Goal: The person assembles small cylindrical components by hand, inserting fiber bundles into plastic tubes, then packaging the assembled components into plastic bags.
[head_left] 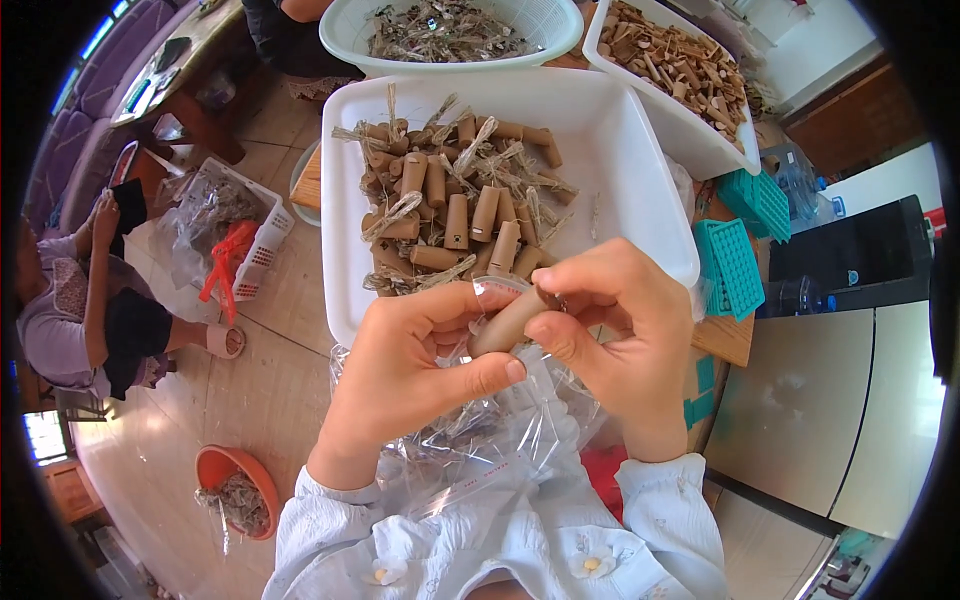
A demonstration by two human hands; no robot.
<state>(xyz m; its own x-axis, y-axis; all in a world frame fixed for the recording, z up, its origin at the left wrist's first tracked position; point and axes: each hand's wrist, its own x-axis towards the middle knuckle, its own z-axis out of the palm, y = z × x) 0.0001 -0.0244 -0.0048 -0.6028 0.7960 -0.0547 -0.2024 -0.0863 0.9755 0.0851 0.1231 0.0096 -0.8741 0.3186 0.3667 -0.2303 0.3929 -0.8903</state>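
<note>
Over the near edge of a white tray (625, 130), my left hand (400, 360) grips a tan tapered tube (506, 322), thumb along its near side. At the tube's upper right end, the fingertips of my right hand (630, 335) are pinched together on its rim. A bit of clear plastic film (495, 290) shows by my left fingers; whether it wraps the tube I cannot tell. Several similar brown tubes (456, 222) lie heaped in the tray, some with bundles of pale strands (402, 212). Crinkled clear plastic bags (500, 440) sit below my hands.
Beyond the tray stand a pale green colander (345, 42) and a white bin (690, 135) of brown pieces. Teal racks (730, 265) are at the right. On the left are a seated person (75, 300), a white basket (265, 245) and an orange bowl (262, 480) on the floor.
</note>
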